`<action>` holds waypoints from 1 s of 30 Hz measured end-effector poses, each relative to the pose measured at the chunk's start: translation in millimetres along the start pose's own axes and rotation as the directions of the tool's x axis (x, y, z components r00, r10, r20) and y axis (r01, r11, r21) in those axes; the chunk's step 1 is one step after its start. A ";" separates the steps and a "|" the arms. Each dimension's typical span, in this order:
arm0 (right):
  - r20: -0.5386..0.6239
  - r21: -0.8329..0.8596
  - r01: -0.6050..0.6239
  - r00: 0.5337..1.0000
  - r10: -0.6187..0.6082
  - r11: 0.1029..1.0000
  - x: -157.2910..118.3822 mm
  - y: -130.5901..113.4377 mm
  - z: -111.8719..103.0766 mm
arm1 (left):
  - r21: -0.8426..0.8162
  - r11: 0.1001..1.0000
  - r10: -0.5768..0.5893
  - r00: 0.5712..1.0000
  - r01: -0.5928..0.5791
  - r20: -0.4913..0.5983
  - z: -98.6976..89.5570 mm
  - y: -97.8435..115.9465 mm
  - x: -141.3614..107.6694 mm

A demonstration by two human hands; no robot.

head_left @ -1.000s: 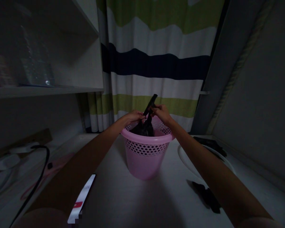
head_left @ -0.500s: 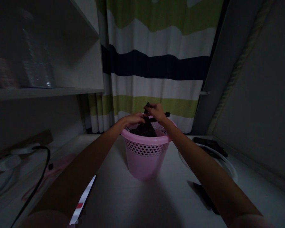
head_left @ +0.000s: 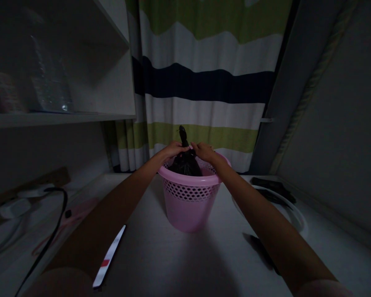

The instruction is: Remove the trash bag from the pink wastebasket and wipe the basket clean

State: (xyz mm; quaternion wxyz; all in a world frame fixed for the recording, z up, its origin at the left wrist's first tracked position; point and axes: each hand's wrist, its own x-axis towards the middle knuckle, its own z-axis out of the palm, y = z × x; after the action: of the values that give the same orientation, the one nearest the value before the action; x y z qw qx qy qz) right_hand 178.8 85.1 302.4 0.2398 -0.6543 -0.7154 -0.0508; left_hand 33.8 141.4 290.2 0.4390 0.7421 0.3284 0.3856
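A black plastic bag (head_left: pixel 186 164) sits bunched in the top of a pink wastebasket (head_left: pixel 188 210) with a perforated band below its rim. Its gathered neck stands up above the rim, twisted or tied. At the left of that neck, my left hand (head_left: pixel 174 149) is closed with the fingertips on the plastic. My right hand (head_left: pixel 203 151) pinches the bag from the other side, its fingertips close to those of the left. The knot area between the fingers is partly hidden.
A lit phone (head_left: pixel 109 258) lies by my left forearm. On the right are a white ring-shaped rim (head_left: pixel 299 218), black items (head_left: pixel 273 187) and a dark flat object (head_left: pixel 261 251). Plugs and a black cable (head_left: pixel 60 214) are at left, under a shelf (head_left: pixel 80 117); a striped curtain (head_left: pixel 204 111) hangs behind.
The bag's neck now stands upright; before, black ends stuck out up and to the right. My right hand has lowered, and both hands grip near the neck's base.
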 end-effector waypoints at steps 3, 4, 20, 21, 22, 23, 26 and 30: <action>-0.007 -0.108 0.001 1.000 -0.002 0.994 -4.4 -3.5 -1.4 | -0.015 1.000 -0.026 1.000 0.026 0.008 0.9 1.0 -1.2; -0.009 -0.123 -0.001 1.000 0.000 0.992 -5.2 -4.6 -1.8 | -0.018 0.999 -0.035 0.999 0.035 0.011 1.1 1.2 -1.5; 0.085 -0.050 -0.015 0.996 0.020 0.999 -4.9 0.8 -0.4 | -0.001 0.989 -0.149 0.981 0.150 0.122 1.4 6.7 -10.4; 0.094 -0.053 -0.010 0.995 0.014 0.999 -5.1 0.8 -0.1 | -0.001 0.987 -0.156 0.978 0.158 0.136 1.3 7.4 -11.3; 0.106 -0.060 -0.004 0.994 0.010 0.998 -5.3 0.8 0.3 | 0.003 0.987 -0.158 0.975 0.160 0.158 1.2 8.1 -12.0; 0.121 -0.069 0.000 0.993 0.008 0.998 -5.3 0.9 0.9 | 0.016 0.986 -0.165 0.971 0.164 0.171 0.8 8.6 -12.6; 0.151 -0.110 -0.008 0.988 0.025 0.994 -5.2 1.1 3.2 | 0.078 0.981 -0.189 0.960 0.176 0.207 -1.0 9.0 -13.2; -0.050 -0.104 -0.016 0.999 0.011 0.994 -6.0 -0.9 4.9 | 0.124 0.983 -0.153 0.979 0.137 0.135 -3.4 5.8 -10.8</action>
State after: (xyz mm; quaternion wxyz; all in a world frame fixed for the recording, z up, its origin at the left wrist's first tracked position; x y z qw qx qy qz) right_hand 176.7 81.4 295.8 0.2235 -0.6692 -0.7012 -0.1027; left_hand 26.4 131.5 293.5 0.4455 0.7659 0.3706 0.2785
